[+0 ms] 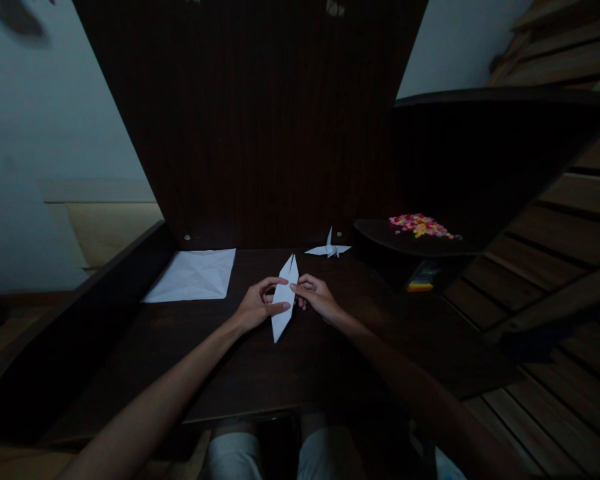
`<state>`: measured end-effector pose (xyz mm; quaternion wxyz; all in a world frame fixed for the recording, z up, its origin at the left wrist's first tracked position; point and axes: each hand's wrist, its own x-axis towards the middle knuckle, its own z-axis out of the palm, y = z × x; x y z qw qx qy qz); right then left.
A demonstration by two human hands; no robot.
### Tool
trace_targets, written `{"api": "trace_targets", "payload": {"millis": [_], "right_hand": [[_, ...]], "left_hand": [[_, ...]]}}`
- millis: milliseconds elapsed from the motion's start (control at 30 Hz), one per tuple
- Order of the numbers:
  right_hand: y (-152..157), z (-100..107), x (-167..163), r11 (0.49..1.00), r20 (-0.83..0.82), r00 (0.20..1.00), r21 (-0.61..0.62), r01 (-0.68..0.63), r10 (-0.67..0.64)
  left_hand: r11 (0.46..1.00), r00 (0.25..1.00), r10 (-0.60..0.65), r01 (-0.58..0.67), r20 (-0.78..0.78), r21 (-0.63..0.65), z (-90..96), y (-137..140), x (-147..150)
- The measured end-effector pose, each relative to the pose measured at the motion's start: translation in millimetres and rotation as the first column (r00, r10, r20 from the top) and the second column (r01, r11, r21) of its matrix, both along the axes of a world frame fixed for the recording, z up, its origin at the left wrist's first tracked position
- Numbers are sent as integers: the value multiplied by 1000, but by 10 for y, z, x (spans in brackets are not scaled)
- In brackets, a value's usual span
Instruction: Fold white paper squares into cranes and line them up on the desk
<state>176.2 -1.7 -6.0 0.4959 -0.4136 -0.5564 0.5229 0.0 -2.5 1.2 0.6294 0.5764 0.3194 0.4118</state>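
Observation:
A white sheet of paper folded into a long diamond (283,293) is held between both hands above the dark desk. One of its tips is split and points away from me; the other points toward me. My left hand (260,303) pinches its left edge, thumb on top and the other fingers partly behind. From the right, my right hand (317,297) grips the opposite edge, its thumb near the middle of the fold. Beyond my right hand stands a finished white paper crane (329,249). To the left lies a creased, unfolded white sheet (195,275).
The dark wooden desk (240,373) has a raised side panel (75,333) on the left and a tall back board (260,133). On a small corner shelf (380,233) at the right sits a pile of small pink, red and yellow pieces (423,226). Wooden slats (570,227) stand farther right.

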Motion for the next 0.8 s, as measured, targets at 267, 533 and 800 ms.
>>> {"api": "trace_targets", "payload": {"millis": [267, 533, 800], "right_hand": [[3, -28, -4, 999, -6, 999, 17, -50, 50], [12, -22, -22, 1000, -47, 999, 10, -12, 12], [16, -40, -23, 997, -121, 993, 76, 24, -15]], "left_hand": [[998, 998, 64, -64, -5, 7, 21, -6, -9], [992, 992, 125, -125, 18, 6, 10, 23, 1], [985, 986, 168, -167, -22, 33, 36, 20, 4]]}}
